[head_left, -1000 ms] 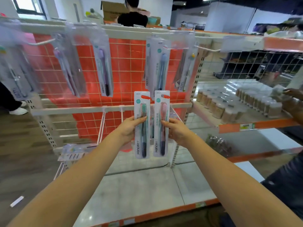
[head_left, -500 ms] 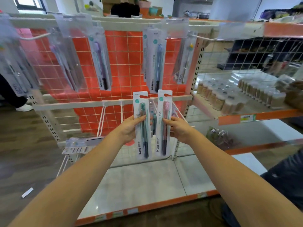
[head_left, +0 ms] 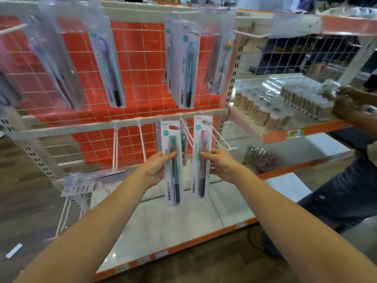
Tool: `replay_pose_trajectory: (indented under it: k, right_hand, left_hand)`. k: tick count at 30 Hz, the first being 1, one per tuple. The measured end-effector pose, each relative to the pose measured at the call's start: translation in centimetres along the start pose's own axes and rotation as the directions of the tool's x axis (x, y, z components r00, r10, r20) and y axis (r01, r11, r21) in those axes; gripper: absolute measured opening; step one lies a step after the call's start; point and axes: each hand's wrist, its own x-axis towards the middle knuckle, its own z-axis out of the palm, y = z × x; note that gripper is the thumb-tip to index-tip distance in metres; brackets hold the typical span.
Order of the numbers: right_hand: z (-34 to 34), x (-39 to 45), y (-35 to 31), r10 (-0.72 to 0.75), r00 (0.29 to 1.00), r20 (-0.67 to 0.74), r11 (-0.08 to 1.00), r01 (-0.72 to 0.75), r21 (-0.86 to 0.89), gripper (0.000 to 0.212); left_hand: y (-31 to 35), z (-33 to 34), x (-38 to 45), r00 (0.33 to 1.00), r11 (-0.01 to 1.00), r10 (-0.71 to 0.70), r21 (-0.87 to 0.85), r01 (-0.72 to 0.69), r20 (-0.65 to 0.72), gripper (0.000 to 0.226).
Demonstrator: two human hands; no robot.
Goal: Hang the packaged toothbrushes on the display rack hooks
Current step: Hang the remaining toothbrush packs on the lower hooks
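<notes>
My left hand (head_left: 156, 167) grips a packaged green toothbrush (head_left: 173, 180) by its left edge, held upright in front of the lower rail. My right hand (head_left: 219, 164) grips a packaged pink toothbrush (head_left: 202, 135) by its right edge; its top hang hole sits at the tip of a white hook (head_left: 221, 137) on the lower rail (head_left: 81, 127). Another package (head_left: 183, 139) hangs partly hidden behind the green one. Several packaged toothbrushes (head_left: 184, 64) hang from the upper rail over the red grid panel (head_left: 140, 64).
Bare white hooks (head_left: 142, 139) jut from the lower rail to the left. A stack of packages (head_left: 85, 181) lies on low hooks at the lower left. Small jars (head_left: 263, 111) fill the right shelf, where another person's hands (head_left: 346, 99) work. The white base shelf (head_left: 163, 221) lies below.
Both hands have lifted the packages slightly, and the pink one's top now meets the right hook's tip. The view has moved closer to the rack.
</notes>
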Motion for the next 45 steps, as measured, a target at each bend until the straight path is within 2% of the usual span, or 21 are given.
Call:
replay_pose_trajectory:
  k: [8,13,20,25,28,31,36,41,45]
  right_hand:
    - [-0.8,0.3,5.6,0.129,0.992,0.005,0.991,-0.129,0.037,0.013]
    - [-1.5,1.3,7.8,0.180,0.983,0.040,0.983,-0.181,0.011,0.028]
    - [-4.0,2.2,9.8,0.241,0.957,0.158,0.970,-0.238,-0.043,0.021]
    - [-7.7,2.7,11.5,0.350,0.905,0.241,0.934,-0.316,-0.168,0.024]
    - [-10.1,3.3,12.2,0.380,0.892,0.244,0.917,-0.328,-0.226,0.023]
    - [-12.4,4.4,13.2,0.409,0.881,0.239,0.900,-0.347,-0.263,0.020]
    - [-15.0,7.2,15.2,0.389,0.895,0.216,0.911,-0.338,-0.238,0.023]
    - [-15.3,10.9,17.8,0.300,0.927,0.223,0.948,-0.264,-0.177,0.021]
    - [-15.0,14.8,20.9,0.202,0.954,0.223,0.978,-0.183,-0.101,0.015]
  left_hand:
    - [-5.2,-1.6,0.2,0.994,0.994,-0.104,-0.015,0.105,0.036,0.021]
    - [-7.6,-2.3,0.4,0.987,0.986,-0.163,0.029,0.163,0.003,0.023]
    - [-10.9,-1.2,0.7,0.977,0.974,-0.212,0.083,0.212,-0.017,0.038]
    - [-13.6,0.8,1.5,0.963,0.947,-0.261,0.173,0.270,-0.074,0.024]
    - [-15.5,1.3,2.3,0.951,0.924,-0.294,0.225,0.309,-0.101,0.031]
    - [-17.0,1.7,3.6,0.941,0.915,-0.316,0.223,0.336,-0.122,0.050]
    - [-19.4,1.6,6.8,0.935,0.927,-0.306,0.167,0.335,-0.178,0.054]
    - [-21.7,-0.1,10.3,0.954,0.959,-0.265,0.062,0.276,-0.142,0.030]
    - [-23.6,-2.9,13.9,0.975,0.976,-0.197,0.079,0.205,-0.099,0.023]
